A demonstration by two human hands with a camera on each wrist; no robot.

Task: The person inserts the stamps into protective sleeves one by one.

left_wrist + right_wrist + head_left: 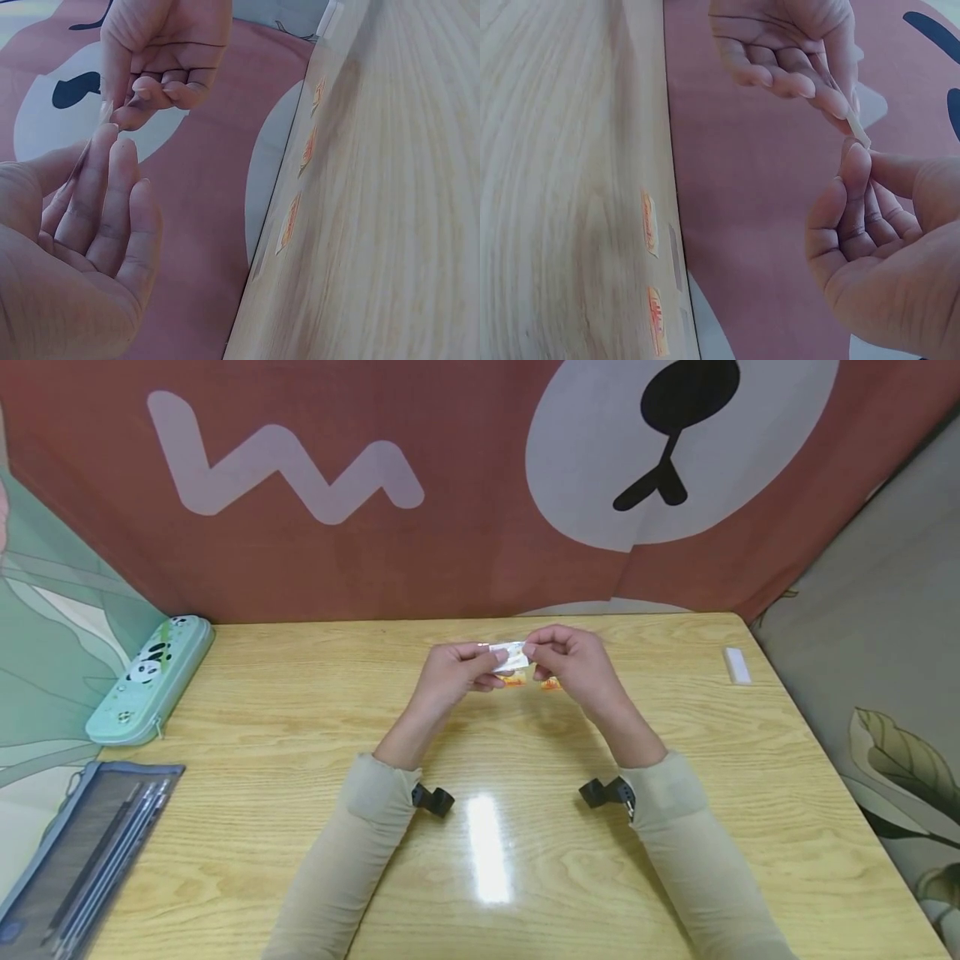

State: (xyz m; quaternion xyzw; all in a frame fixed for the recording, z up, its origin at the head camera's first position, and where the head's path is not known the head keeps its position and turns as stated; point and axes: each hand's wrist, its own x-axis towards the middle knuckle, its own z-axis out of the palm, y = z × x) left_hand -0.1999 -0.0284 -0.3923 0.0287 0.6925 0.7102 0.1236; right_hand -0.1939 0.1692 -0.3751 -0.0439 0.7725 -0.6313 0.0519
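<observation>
Above the far part of the table, my left hand pinches a small flat white piece with faint markings between thumb and fingers. Seen edge-on in the right wrist view, the white piece looks thin. At its other end, my right hand pinches it by the corner with thumb and forefinger. The remaining fingers of the right hand are bent loosely. Below the hands, small orange-and-white printed pieces lie in a row on the table, partly hidden by the hands in the head view.
A mint-green panda pencil case lies at the table's left edge. Nearer is a mesh zip pouch with pencils inside. A white eraser-like block sits at the far right. Behind the wooden table hangs a red-brown cloth.
</observation>
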